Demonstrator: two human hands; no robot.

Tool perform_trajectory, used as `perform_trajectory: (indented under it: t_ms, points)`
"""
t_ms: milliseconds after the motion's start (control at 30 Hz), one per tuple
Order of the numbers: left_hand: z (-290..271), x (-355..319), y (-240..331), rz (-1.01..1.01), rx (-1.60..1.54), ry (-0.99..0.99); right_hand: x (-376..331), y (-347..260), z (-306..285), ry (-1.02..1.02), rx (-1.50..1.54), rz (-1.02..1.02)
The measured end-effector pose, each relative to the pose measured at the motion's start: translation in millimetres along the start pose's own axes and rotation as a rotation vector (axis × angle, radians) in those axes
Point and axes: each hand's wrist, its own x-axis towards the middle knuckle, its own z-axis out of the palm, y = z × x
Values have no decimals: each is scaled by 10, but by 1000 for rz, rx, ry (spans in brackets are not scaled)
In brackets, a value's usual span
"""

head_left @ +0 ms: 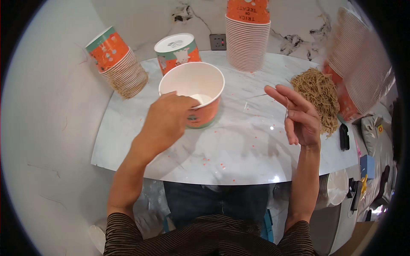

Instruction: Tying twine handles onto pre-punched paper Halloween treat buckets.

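Note:
A paper bucket (204, 117), white inside with an orange and green outside, stands upright on the table in front of me. My left hand (168, 115) is closed over its near left rim, with the fingertips hidden at the wall. To the right, my right hand (301, 113) is raised above the table, index and middle fingers pointing left. What looks like a thin tan cord (287, 103) is pinched by its thumb; a faint strand shows left of the fingertips. Beside this hand lies a heap of tan cords (316, 96).
An upside-down bucket (177, 55) stands behind. A tilted stack of corded buckets (117, 64) is at left, a tall stack (247, 42) at the back, and plastic-wrapped stacks (358, 72) at right. A small black object (344, 137) lies near the right edge. Orange bits dot the marble-look table (179, 168).

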Motion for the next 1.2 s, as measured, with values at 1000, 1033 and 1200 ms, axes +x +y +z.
perform_trajectory:
  t_ms: [1000, 1033, 1200]
  points:
    - [650, 424, 495, 120, 154, 413, 2055, 3, 760, 301, -452, -199]
    - [643, 415, 454, 121, 157, 419, 2086, 27, 651, 358, -460, -195]
    - [413, 246, 176, 90, 48, 118, 1641, 131, 193, 398, -733, -6]
